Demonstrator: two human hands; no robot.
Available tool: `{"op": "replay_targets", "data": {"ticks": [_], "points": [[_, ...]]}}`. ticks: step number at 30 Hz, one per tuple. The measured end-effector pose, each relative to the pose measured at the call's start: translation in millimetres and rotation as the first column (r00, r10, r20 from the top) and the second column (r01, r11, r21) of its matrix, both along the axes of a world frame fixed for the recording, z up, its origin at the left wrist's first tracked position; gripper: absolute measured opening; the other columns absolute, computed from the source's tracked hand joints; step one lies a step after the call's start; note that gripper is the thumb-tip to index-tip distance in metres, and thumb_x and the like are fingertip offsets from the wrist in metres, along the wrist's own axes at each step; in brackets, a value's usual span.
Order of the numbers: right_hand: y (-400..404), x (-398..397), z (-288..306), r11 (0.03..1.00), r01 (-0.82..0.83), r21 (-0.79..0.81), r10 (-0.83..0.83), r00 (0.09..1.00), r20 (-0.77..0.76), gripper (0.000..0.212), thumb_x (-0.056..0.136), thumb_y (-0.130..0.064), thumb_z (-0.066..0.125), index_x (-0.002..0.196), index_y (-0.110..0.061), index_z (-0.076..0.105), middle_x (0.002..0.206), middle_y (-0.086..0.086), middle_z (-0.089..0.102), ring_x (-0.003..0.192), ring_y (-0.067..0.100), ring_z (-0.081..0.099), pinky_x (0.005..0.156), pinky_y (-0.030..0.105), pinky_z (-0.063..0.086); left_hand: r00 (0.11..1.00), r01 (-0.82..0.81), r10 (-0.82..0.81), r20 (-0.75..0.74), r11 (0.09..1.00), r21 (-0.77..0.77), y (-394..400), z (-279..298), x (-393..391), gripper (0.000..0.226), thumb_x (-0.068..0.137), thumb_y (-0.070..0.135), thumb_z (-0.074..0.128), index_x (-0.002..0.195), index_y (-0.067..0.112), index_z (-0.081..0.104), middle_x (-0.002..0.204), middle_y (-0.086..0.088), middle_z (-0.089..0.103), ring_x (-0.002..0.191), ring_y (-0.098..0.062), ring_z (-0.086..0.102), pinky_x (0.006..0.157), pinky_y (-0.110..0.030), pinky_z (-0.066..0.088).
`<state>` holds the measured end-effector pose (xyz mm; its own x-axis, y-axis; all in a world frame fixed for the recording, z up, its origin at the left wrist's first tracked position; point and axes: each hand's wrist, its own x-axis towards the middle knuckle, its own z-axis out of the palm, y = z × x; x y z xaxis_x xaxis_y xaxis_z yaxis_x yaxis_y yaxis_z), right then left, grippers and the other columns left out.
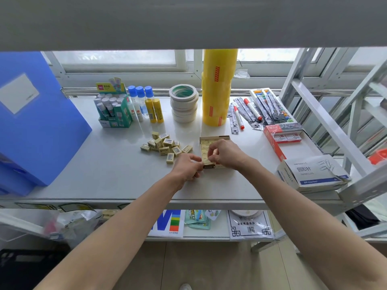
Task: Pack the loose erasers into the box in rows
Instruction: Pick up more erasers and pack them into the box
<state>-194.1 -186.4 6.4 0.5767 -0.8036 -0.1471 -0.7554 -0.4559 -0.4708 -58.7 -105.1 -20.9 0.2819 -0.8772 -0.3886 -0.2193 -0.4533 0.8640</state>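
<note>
Right now both hands meet at the near end of the box (214, 141) on the table (109, 164): the right hand (225, 153) pinches an eraser (209, 161) at the near row, while the left hand (188, 166) has its fingers (195, 159) curled against the box's near left corner. To seat it well, I judge it should go in flat and square against its neighbours. The loose erasers (165, 145) wait in a heap just left of the box.
</note>
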Motion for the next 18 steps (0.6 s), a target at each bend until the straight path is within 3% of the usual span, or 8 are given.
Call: {"op": "replay_targets", "data": {"ticks": [6, 9, 12, 18], "points": [[3.3, 2.7, -7.2, 0.998, 0.029, -0.063, -0.032, 0.998, -0.045, 0.004, 0.081, -0.020, 0.070, 0.079, -0.022, 0.067, 0.098, 0.003, 0.066, 0.096, 0.022, 0.059, 0.074, 0.026, 0.040, 1.000, 0.002, -0.002, 0.001, 1.000, 0.005, -0.5, 2.1, -0.9, 0.023, 0.094, 0.014, 0.062, 0.116, 0.009, 0.060, 0.087, -0.013, 0.067, 0.058, -0.012, 0.055, 0.046, -0.018, 0.041], [4.7, 4.0, -9.8, 0.995, 0.069, -0.077, -0.074, 0.996, -0.057, 0.012, 0.079, -0.021, 0.071, 0.075, -0.024, 0.060, 0.098, 0.004, 0.067, 0.097, 0.024, 0.060, 0.076, 0.029, 0.044, 1.000, -0.002, 0.002, 0.003, 1.000, 0.003, -0.1, 1.7, -0.9, 0.024, 0.094, 0.013, 0.062, 0.118, 0.008, 0.059, 0.086, -0.012, 0.067, 0.058, -0.012, 0.055, 0.043, -0.017, 0.040], [5.9, 6.3, -9.4, 0.991, 0.085, -0.100, -0.093, 0.993, -0.072, 0.004, 0.080, -0.020, 0.070, 0.077, -0.020, 0.067, 0.098, 0.006, 0.069, 0.097, 0.025, 0.061, 0.076, 0.031, 0.048, 1.000, 0.002, -0.002, 0.011, 1.000, 0.004, -0.8, 1.7, -1.5, 0.026, 0.094, 0.013, 0.061, 0.119, 0.008, 0.059, 0.088, -0.013, 0.067, 0.059, -0.012, 0.055, 0.045, -0.017, 0.041], [8.7, 11.4, -8.2, 0.989, 0.121, -0.088, -0.128, 0.988, -0.082, 0.012, 0.079, -0.025, 0.072, 0.074, -0.025, 0.062, 0.104, 0.009, 0.068, 0.103, 0.028, 0.059, 0.079, 0.031, 0.044, 1.000, 0.013, -0.013, 0.014, 1.000, 0.003, -0.9, 1.3, -2.4, 0.024, 0.095, 0.014, 0.061, 0.118, 0.010, 0.058, 0.093, -0.015, 0.069, 0.060, -0.013, 0.056, 0.051, -0.020, 0.042]]}}
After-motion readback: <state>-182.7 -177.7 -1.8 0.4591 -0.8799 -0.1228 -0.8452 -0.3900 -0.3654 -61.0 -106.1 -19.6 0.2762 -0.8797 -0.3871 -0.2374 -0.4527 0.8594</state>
